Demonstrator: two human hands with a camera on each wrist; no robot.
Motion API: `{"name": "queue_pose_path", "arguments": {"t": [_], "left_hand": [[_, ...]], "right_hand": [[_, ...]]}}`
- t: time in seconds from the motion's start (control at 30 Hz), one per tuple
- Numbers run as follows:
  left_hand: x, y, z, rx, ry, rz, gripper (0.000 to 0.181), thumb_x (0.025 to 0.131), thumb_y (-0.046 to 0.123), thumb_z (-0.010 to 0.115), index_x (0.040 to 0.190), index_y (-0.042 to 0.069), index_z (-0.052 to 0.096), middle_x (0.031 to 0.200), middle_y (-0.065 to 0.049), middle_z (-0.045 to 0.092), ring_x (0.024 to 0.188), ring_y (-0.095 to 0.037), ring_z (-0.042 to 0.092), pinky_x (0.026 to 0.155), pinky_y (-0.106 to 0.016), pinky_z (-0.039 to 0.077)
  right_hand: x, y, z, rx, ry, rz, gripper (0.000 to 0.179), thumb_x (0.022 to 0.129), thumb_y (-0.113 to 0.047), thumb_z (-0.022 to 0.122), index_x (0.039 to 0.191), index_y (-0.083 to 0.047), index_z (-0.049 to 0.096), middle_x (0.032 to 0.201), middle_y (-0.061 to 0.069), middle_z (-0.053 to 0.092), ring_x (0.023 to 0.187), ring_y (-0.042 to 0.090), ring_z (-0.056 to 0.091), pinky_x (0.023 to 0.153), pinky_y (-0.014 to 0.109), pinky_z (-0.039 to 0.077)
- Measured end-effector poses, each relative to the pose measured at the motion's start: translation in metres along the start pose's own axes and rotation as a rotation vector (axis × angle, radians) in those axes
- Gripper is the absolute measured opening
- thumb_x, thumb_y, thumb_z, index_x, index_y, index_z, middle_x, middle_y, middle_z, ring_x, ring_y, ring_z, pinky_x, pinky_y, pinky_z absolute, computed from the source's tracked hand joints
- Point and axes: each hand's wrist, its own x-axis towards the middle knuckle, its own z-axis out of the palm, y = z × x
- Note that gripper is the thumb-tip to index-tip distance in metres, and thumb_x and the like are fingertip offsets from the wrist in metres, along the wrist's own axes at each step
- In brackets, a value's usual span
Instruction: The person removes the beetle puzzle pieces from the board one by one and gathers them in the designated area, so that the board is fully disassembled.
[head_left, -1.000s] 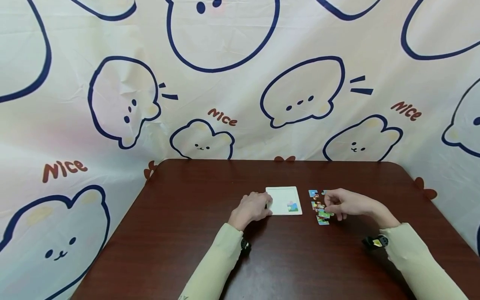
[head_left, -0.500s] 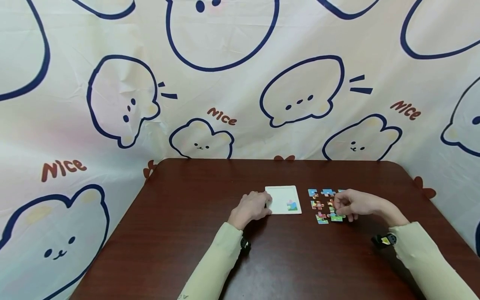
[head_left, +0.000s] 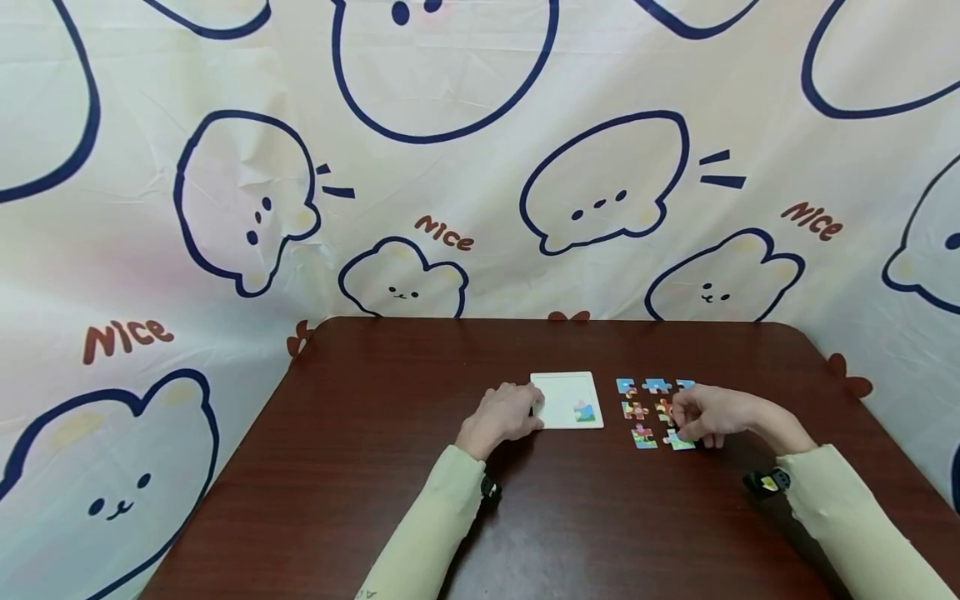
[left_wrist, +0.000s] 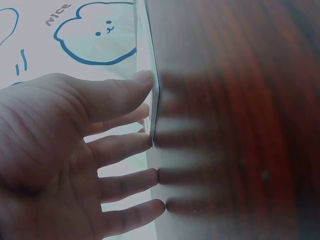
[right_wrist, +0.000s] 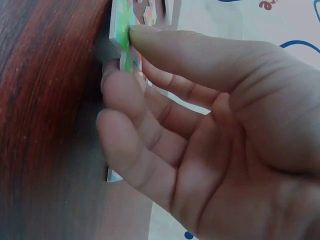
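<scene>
A white puzzle board lies flat on the table, with one blue and green jigsaw piece in its lower right part. My left hand rests at the board's left edge. In the left wrist view its thumb and fairly straight fingertips touch the board's edge. My right hand pinches a green and light blue jigsaw piece between thumb and fingers, low at the table. In the right wrist view this piece stands out beyond the thumb tip.
Several loose jigsaw pieces lie in rows right of the board, among them a blue one and a red one; some are partly hidden by the right hand. Brown table underneath, printed cloth behind.
My right hand has moved right from the left column of pieces, carrying the pinched jigsaw piece with it, and uncovered more pieces. The left hand and the board have stayed put.
</scene>
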Motion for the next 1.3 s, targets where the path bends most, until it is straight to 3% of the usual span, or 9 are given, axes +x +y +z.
{"name": "queue_pose_path", "arguments": {"t": [0.47, 0.73, 1.0, 1.3], "left_hand": [[0.000, 0.000, -0.001, 0.006, 0.005, 0.003, 0.015, 0.091, 0.033, 0.070, 0.093, 0.019, 0.065, 0.073, 0.004, 0.057, 0.065, -0.015, 0.051, 0.056, -0.028, 0.036], [-0.001, -0.001, -0.001, 0.010, 0.006, -0.003, 0.017, 0.091, 0.033, 0.070, 0.098, 0.019, 0.067, 0.077, 0.004, 0.059, 0.065, -0.014, 0.050, 0.057, -0.028, 0.037], [-0.001, -0.001, -0.001, 0.011, 0.008, -0.001, 0.014, 0.091, 0.033, 0.070, 0.092, 0.020, 0.065, 0.072, 0.004, 0.056, 0.063, -0.014, 0.049, 0.056, -0.027, 0.035], [0.001, 0.000, 0.001, 0.014, 0.006, 0.004, 0.016, 0.091, 0.034, 0.071, 0.092, 0.019, 0.065, 0.074, 0.004, 0.058, 0.064, -0.015, 0.051, 0.057, -0.028, 0.037]], "right_hand": [[0.000, -0.022, 0.008, -0.174, 0.088, 0.165, 0.026, 0.085, -0.026, 0.076, 0.081, -0.013, 0.054, 0.067, 0.001, 0.051, 0.048, 0.014, 0.043, 0.044, 0.026, 0.036], [0.003, -0.032, 0.010, -0.229, 0.069, 0.165, 0.028, 0.085, -0.029, 0.077, 0.081, -0.013, 0.055, 0.071, 0.001, 0.052, 0.053, 0.015, 0.047, 0.043, 0.025, 0.037], [0.005, -0.041, 0.009, -0.294, 0.054, 0.199, 0.026, 0.085, -0.029, 0.077, 0.080, -0.014, 0.056, 0.072, 0.001, 0.053, 0.053, 0.015, 0.048, 0.042, 0.025, 0.036], [0.010, -0.044, 0.002, -0.235, 0.146, 0.100, 0.015, 0.091, -0.024, 0.070, 0.092, -0.014, 0.059, 0.074, 0.003, 0.054, 0.053, 0.015, 0.048, 0.048, 0.030, 0.041]]}}
